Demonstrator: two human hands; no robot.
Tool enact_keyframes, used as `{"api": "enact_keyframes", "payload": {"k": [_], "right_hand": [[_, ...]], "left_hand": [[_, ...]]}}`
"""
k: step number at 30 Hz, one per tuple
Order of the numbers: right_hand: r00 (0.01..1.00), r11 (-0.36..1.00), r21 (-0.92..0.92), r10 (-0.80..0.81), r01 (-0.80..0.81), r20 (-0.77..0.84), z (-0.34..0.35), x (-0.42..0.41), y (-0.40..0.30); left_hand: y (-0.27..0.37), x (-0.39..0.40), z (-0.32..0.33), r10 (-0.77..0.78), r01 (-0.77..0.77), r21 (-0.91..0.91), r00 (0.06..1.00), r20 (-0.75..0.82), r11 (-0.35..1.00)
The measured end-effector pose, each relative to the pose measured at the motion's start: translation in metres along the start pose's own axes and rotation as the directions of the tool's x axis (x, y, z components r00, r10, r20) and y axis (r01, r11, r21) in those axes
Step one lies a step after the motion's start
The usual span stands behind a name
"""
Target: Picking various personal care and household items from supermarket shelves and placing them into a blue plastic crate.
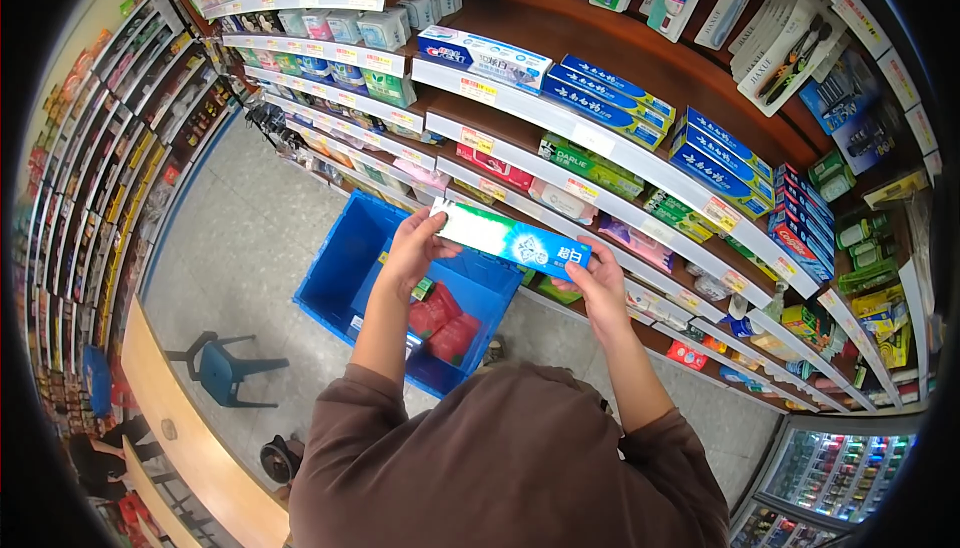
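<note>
Both my hands hold a long green, white and blue toothpaste box (510, 239) in front of me. My left hand (417, 242) grips its white-green end, and my right hand (598, 278) grips the blue end. Printing covers the upward face, and glare washes out part of it. Below the box stands a blue plastic crate (330, 270) on the floor. Red packages (444, 319) and a small green box (423, 289) lie inside it; my left forearm hides part of the contents.
Curved-looking store shelves (517, 101) carry Crest (484, 56), Colgate (799, 236) and Darlie (589, 165) toothpaste boxes. Carded toothbrushes (787, 45) hang at upper right. A teal stool (225, 369) and a wooden counter (191, 428) stand at left, a glass-door drinks cooler (832, 473) at lower right.
</note>
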State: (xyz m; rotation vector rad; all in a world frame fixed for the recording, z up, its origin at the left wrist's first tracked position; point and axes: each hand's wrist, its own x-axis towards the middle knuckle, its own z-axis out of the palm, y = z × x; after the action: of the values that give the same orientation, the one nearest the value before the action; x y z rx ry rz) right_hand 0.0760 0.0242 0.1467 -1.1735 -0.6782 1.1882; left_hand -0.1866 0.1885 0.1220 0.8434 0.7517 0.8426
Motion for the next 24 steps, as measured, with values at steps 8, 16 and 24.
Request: {"api": "enact_keyframes", "payload": {"k": [8,16,24], "right_hand": [[0.999,0.997,-0.071,0.034,-0.035,-0.018,0.007,0.009,0.013],[0.979,0.988,-0.083,0.115,-0.130,-0.166,-0.036,-0.016,0.047],[0.939,0.978,-0.055,0.179,-0.203,-0.294,-0.060,-0.037,0.066]], "left_hand": [[0.057,0.061,-0.035,0.129,-0.124,0.039,0.979,-0.159,0.992],[0.093,0.140,-0.057,0.101,-0.098,0.021,0.976,-0.191,0.995],[0.092,0.207,-0.061,0.018,-0.016,0.025,0.996,-0.089,1.000]]}}
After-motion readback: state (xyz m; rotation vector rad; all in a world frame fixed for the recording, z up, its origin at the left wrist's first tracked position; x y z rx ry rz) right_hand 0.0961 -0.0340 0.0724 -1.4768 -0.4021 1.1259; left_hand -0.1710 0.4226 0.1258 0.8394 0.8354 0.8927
